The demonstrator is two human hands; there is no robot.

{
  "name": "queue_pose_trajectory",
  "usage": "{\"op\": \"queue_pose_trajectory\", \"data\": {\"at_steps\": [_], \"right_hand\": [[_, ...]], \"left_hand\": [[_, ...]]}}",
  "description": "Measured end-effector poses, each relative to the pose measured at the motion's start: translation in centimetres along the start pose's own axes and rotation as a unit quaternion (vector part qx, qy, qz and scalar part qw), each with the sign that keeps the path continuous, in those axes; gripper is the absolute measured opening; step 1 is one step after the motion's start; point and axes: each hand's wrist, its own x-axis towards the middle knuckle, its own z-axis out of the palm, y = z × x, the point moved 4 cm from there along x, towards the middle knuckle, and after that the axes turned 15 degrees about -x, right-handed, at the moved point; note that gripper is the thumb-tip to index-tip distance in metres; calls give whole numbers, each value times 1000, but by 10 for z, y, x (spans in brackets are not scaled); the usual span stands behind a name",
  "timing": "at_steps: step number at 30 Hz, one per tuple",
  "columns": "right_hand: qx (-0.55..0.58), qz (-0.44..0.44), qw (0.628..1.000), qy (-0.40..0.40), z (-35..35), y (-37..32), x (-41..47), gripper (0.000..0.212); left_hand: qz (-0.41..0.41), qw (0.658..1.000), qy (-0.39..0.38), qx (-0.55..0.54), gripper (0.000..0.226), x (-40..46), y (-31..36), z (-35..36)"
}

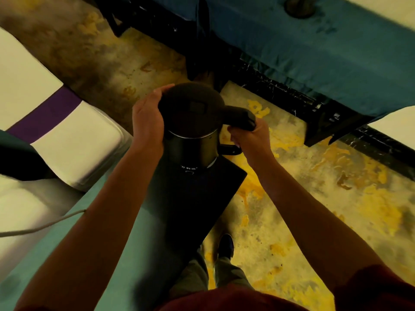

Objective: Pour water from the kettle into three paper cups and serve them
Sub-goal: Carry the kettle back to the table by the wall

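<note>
A dark kettle (pixel 193 122) with a black lid stands on a black base plate (pixel 190 198), which lies at the corner of a table under a green cloth. My right hand (pixel 249 136) is closed round the kettle's handle on its right side. My left hand (pixel 147 118) lies flat against the left side of the lid and body, fingers curled over the lid's edge. No paper cups are in view.
A grey cord (pixel 42 225) runs over the green tablecloth (pixel 116 254) at the left. Chairs in white covers with a purple band (pixel 51 113) stand to the left. Another table draped in blue-green cloth (pixel 314 48) crosses the top right. Patterned yellow carpet (pixel 314 198) and my shoe (pixel 225 245) show below.
</note>
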Motion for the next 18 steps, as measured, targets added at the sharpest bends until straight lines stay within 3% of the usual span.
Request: {"op": "queue_pose_trajectory", "data": {"at_steps": [14,18], "right_hand": [[61,-53,993,86,-170,-54,-9,27],[76,-60,990,104,-212,-59,2,40]], "left_hand": [[22,995,-59,-77,28,-60,30,166],[-12,992,-80,-99,32,-60,27,212]]}}
